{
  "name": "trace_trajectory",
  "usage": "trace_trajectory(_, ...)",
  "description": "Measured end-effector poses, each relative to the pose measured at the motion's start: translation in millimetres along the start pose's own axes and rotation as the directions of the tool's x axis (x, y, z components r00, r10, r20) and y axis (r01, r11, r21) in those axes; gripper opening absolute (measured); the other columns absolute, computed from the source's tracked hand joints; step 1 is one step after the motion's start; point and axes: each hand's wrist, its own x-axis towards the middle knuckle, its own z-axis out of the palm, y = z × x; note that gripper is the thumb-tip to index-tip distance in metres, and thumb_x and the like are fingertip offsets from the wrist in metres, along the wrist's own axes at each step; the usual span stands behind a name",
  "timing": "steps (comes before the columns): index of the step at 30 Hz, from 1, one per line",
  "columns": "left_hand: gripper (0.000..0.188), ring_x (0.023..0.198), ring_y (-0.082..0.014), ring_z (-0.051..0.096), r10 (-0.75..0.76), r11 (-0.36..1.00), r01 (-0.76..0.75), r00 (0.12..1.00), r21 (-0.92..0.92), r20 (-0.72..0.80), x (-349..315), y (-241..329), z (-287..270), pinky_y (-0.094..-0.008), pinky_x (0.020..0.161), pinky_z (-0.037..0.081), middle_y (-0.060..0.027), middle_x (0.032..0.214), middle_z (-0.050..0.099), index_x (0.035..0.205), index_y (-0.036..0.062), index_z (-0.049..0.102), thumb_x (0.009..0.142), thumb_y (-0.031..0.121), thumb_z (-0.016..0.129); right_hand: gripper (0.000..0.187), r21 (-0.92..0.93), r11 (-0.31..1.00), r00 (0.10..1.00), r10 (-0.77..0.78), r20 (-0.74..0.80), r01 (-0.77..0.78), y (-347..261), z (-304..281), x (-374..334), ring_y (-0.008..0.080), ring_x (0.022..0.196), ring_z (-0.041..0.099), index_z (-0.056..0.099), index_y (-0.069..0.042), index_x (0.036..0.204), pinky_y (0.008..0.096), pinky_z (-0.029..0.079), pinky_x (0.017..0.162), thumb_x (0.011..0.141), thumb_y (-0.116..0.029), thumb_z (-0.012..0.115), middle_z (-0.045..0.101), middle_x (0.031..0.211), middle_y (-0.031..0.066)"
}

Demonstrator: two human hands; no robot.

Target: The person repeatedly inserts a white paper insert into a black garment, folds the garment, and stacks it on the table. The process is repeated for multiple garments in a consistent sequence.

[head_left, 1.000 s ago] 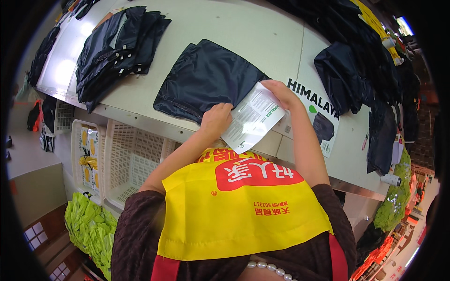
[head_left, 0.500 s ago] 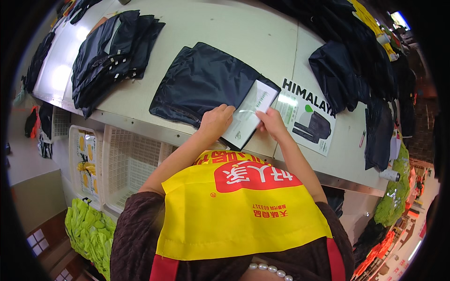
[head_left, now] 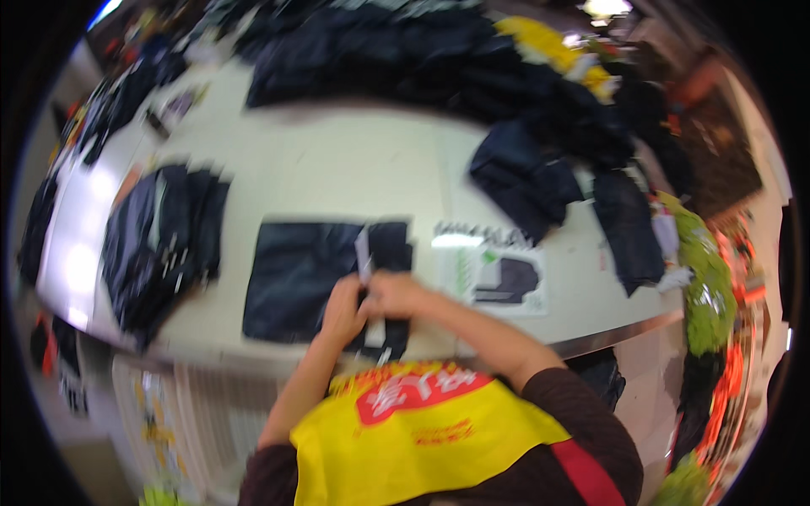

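A dark navy folded garment lies flat near the front edge of the table. A white paper band stands out narrowly above my hands over the garment's right part. My left hand is closed at the band, its fingers against my other hand. My right hand reaches in from the right, also closed, pinching the band beside the left fingers. Motion blur smears both sets of fingertips. Right of the garment lies a white printed sheet with a picture of dark clothing.
Stacked dark folded garments lie at the left. A long heap of dark clothing lines the far side, with a loose dark bundle at the right. White plastic crates stand below the table's front edge.
My view has shifted, so the table sits lower and squarer. Both hands have come together; the white band, lying broad and flat before, now shows as a narrow upright strip between them.
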Motion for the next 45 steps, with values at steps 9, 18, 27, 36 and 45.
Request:
trace_trajectory(9,0.06,0.113,-0.0368,0.041,-0.03,0.933,-0.062,0.968,0.354,0.249,14,26,-1,-0.045,0.087,0.039,-0.019,0.125,0.043,0.125,0.0143,0.05,0.071,0.034,0.065,0.021,-0.43,0.832,0.925,-0.236,0.299,0.351,-12,-67,-35,0.0294,0.089,0.059,0.067,-0.006,0.084,0.0373,0.05,0.072,0.072,-0.023,0.067,0.058,0.093,0.0124)
trace_trajectory(18,0.059,0.116,-0.0368,0.04,-0.022,0.93,-0.051,0.98,0.363,0.196,5,25,11,-0.0466,0.083,0.04,-0.0215,0.126,0.043,0.117,0.006,0.053,0.062,0.02,0.068,0.072,-0.116,0.978,0.847,0.089,-0.523,-0.175,1,-14,-50,0.0423,0.104,0.048,0.029,0.0,0.132,0.0433,0.042,0.088,0.075,-0.022,0.067,0.042,0.122,0.0245)
trace_trajectory(27,0.018,0.11,-0.0377,0.048,0.087,0.991,-0.11,0.967,0.083,0.241,-60,53,-44,-0.0457,0.091,0.038,-0.0185,0.11,0.057,0.083,0.0061,0.069,0.074,0.021,0.066,0.036,0.321,0.818,0.762,0.567,-0.313,-0.477,26,29,-52,0.0349,0.081,0.06,0.056,-0.003,0.09,0.0427,0.047,0.069,0.07,-0.031,0.067,0.063,0.084,0.018)
trace_trajectory(36,0.05,0.062,-0.012,0.057,-0.809,0.057,0.87,0.327,-0.489,0.488,-110,42,-90,-0.0254,0.051,0.043,-0.0064,0.071,0.061,0.077,0.0028,0.06,0.087,0.05,0.05,0.019,0.615,0.75,0.808,0.507,-0.298,-0.243,18,4,-53,0.0197,0.061,0.06,0.056,-0.007,0.069,0.0324,0.046,0.054,0.079,-0.022,0.061,0.057,0.062,0.0059)
trace_trajectory(45,0.042,0.099,-0.0253,0.059,-0.653,-0.545,0.16,0.535,-0.823,0.536,-54,90,-95,-0.0412,0.087,0.048,-0.01,0.111,0.059,0.118,0.0029,0.049,0.076,0.002,0.054,0.044,0.979,-0.193,0.994,0.105,-0.039,0.059,-104,-47,-67,0.0247,0.103,0.059,0.044,-0.001,0.124,0.0385,0.047,0.09,0.081,-0.009,0.049,0.058,0.114,0.0136)
